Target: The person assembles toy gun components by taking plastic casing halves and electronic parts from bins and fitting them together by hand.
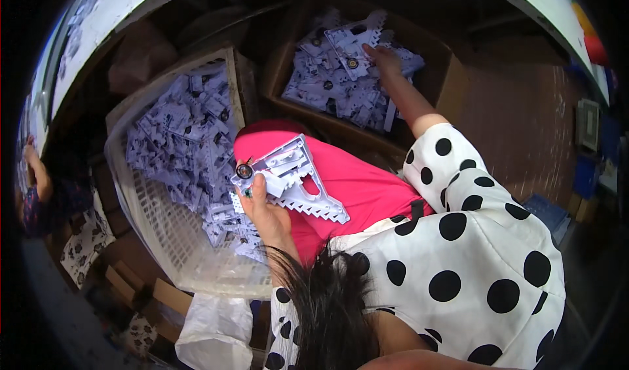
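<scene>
Near the centre of the frame, the fingers of the left hand [265, 213] grasp a white plastic triangular part with a saw-toothed edge and a dark round component [288, 164], above a bright pink-clothed leg [367, 173]. At upper centre, the right hand's [385, 61] fingers grasp the edge of a similar white toothed part [347, 52] over a brown cardboard box [453, 85] filled with such pieces. Left of centre stands a white lattice plastic basket [147, 229], heaped with more.
</scene>
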Demonstrator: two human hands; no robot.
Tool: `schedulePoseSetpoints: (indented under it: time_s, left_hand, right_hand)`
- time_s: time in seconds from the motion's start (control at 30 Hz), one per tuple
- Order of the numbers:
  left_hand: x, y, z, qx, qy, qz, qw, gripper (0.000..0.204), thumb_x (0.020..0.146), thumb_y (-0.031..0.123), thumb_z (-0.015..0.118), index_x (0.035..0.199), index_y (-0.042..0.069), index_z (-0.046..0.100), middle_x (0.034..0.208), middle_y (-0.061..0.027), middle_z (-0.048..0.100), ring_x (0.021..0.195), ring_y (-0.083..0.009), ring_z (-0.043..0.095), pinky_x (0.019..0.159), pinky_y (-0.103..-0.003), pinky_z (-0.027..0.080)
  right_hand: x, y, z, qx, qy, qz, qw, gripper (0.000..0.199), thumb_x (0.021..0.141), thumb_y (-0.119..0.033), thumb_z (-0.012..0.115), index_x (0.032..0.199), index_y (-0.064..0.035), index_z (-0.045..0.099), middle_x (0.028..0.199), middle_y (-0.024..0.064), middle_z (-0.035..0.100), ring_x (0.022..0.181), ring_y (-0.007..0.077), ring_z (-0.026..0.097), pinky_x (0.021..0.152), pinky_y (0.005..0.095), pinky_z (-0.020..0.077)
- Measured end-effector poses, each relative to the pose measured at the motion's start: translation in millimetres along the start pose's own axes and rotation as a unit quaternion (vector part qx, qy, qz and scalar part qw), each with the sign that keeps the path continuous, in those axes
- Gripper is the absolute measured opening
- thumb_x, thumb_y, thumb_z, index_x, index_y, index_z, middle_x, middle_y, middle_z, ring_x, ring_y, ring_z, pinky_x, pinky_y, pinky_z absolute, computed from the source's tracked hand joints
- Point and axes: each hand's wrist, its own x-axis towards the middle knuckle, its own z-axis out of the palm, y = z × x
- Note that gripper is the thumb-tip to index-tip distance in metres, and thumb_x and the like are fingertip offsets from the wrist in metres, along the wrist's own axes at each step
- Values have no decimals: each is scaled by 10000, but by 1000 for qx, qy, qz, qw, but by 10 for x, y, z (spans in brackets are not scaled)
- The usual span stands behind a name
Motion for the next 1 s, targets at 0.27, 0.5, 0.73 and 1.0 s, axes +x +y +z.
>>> schedulePoseSetpoints:
  time_s: [0.27,0.5,0.73,1.0]
  left_hand:
    - [81,-21,-42,39,0,29,999,513,818,-6,643,1263,32,390,1090,-80,564,959,-146,564,865,-280,446]
    - [-21,66,-307,-16,-82,38,996,482,957,341,449,1330,57,339,1208,-87,521,1087,-181,533,915,-319,438]
    - [-359,75,-510,22,-95,78,992,924,722,20,722,1434,64,134,1356,-146,375,1228,-229,406,1020,-359,343]
    - [-330,99,-1238,-54,-25,90,994,859,687,-36,727,1386,22,230,1324,-120,403,1201,-215,423,1009,-343,354]
  right_hand:
    - [-1596,-1296,-49,-65,-261,-75,960,271,729,-235,756,845,-14,650,762,18,625,688,78,553,659,209,411]
    - [-2723,-1318,405,-162,-487,7,859,179,731,-123,755,777,-21,615,643,-33,580,565,24,519,520,170,388]
    - [-3131,-790,521,-269,-495,-126,816,226,713,-125,762,815,-4,601,641,-46,481,586,24,426,513,190,344]
    - [-3451,-777,848,-229,-534,-190,791,351,834,-130,647,1152,-36,531,839,30,549,752,87,523,655,217,427]
